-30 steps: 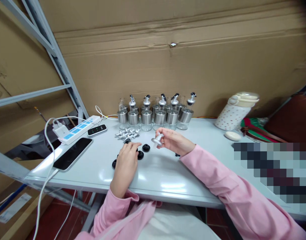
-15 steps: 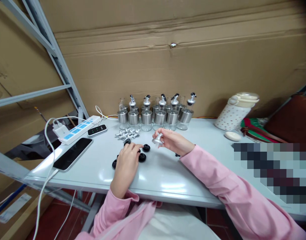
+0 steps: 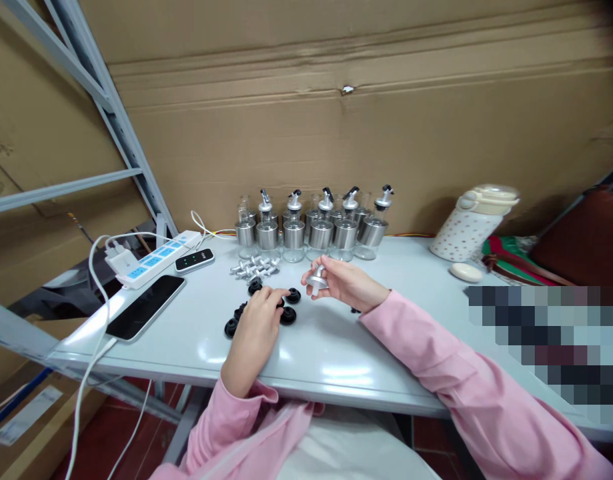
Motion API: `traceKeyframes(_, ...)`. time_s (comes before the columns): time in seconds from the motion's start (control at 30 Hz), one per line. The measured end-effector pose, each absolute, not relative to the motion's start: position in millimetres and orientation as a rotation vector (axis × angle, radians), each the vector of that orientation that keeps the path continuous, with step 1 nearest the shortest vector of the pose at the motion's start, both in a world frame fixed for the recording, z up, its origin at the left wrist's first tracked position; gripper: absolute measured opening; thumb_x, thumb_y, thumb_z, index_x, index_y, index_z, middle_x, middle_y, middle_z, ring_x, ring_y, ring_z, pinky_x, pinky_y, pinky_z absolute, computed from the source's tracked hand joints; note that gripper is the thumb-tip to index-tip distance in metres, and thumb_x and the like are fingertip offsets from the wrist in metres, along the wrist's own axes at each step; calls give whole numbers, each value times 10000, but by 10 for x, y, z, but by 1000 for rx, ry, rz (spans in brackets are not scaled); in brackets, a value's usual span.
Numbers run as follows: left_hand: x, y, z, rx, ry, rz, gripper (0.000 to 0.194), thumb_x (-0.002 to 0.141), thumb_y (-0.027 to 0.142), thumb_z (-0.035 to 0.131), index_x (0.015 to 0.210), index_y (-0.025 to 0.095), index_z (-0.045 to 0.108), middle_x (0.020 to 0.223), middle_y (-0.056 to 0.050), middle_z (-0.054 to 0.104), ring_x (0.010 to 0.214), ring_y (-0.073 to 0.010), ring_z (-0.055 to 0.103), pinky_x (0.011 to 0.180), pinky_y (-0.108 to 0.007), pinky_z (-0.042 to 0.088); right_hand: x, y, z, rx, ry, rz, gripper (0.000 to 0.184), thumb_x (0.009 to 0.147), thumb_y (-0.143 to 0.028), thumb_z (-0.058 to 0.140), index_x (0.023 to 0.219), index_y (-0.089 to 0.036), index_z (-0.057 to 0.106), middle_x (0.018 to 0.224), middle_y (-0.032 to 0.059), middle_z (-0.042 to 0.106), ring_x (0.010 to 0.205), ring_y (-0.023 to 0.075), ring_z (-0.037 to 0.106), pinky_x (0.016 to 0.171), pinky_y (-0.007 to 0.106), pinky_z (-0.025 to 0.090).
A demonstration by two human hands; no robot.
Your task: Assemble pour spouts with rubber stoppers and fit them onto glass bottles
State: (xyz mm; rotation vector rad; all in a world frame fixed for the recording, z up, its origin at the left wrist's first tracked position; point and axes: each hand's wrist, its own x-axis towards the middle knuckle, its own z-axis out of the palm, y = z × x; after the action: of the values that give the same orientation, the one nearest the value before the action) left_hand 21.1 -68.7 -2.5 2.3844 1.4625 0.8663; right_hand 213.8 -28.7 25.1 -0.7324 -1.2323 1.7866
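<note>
My right hand (image 3: pixel 343 279) holds a silver pour spout top (image 3: pixel 317 279) just above the table, its flared base facing down and its stem pinched in my fingers. My left hand (image 3: pixel 259 317) lies low over a group of black ring-shaped stoppers, with its fingers bent round one that is mostly hidden beneath them. Around that hand sit a black stopper (image 3: pixel 287 315) to the right, another stopper (image 3: pixel 255 287) behind and one more stopper (image 3: pixel 231 327) to the left. A pile of silver spout parts (image 3: pixel 255 268) rests farther back.
Glass bottles with steel sleeves (image 3: pixel 321 235) stand in rows at the back, several topped with spouts. On the left are a phone (image 3: pixel 147 308), a black device (image 3: pixel 195 261) and a power strip (image 3: pixel 159 259). A dotted flask (image 3: pixel 469 227) and white oval object (image 3: pixel 466 271) are on the right.
The spout top in my right hand has tilted and risen slightly. My left hand has shifted a little to the right, and the stopper beside it has slid slightly right.
</note>
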Motion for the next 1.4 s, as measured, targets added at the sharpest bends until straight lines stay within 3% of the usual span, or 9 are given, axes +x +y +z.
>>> traceKeyframes(0.1, 228, -711, 19, 2342, 1360, 1068, 205, 858, 117, 454, 1015, 206, 552, 931, -25, 536, 889, -163, 536, 799, -292, 431, 2124, -284, 234, -777, -1265, 1720, 361, 681, -473, 667, 740, -169, 481, 667, 3, 609, 573, 115, 569, 568, 273, 461)
traceKeyframes(0.3, 315, -802, 82, 2330, 1143, 1349, 179, 873, 158, 461, 1010, 207, 565, 897, -24, 507, 809, -118, 534, 758, -240, 436, 2104, -298, 195, -874, -1511, 1636, 375, 655, -468, 683, 734, -141, 519, 505, -58, 491, 410, 64, 454, 423, 215, 302)
traceKeyframes(0.57, 348, -804, 67, 2282, 1118, 1383, 151, 888, 176, 429, 963, 200, 558, 899, -29, 475, 798, -113, 527, 739, -230, 454, 2137, -314, 215, -848, -1900, 1576, 379, 661, -464, 670, 779, -125, 549, 500, -63, 507, 460, 58, 440, 502, 228, 333)
traceKeyframes(1.07, 333, -809, 75, 2459, 1117, 1239, 120, 853, 177, 490, 912, 206, 590, 910, -28, 560, 842, -139, 565, 756, -249, 447, 2161, -283, 196, -925, -1847, 1453, 379, 638, -485, 679, 672, -123, 573, 467, -55, 479, 447, 60, 397, 498, 238, 297)
traceKeyframes(1.4, 352, -816, 71, 2392, 1039, 1411, 91, 858, 150, 488, 872, 189, 570, 876, -21, 585, 825, -127, 569, 751, -229, 434, 2138, -295, 200, -853, -1822, 1503, 397, 662, -518, 648, 644, -135, 543, 467, -50, 498, 422, 56, 401, 479, 232, 302)
